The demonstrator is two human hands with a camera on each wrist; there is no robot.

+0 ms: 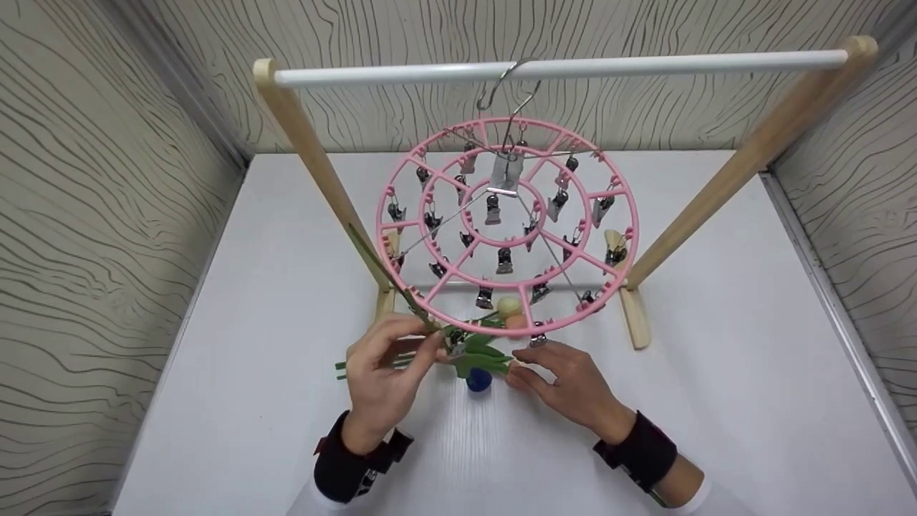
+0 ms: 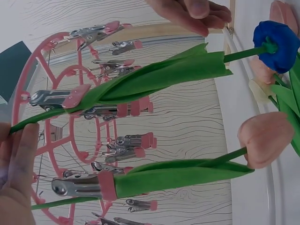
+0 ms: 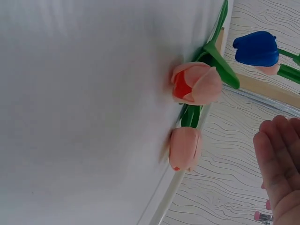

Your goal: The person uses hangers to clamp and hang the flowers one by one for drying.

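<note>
1. A pink round clip hanger (image 1: 505,222) hung from the white rail (image 1: 559,69).
2. The left hand (image 1: 387,373), just below the hanger's near rim, pinched the green stems (image 1: 372,364) of artificial tulips.
3. The blue tulip (image 1: 478,380) hung below that rim, between both hands.
4. The right hand (image 1: 569,383), fingers relaxed and straight, touched the leaves (image 1: 481,355) and gripped nothing.

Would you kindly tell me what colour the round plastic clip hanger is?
Pink; the round plastic clip hanger shows best in the head view.
</note>
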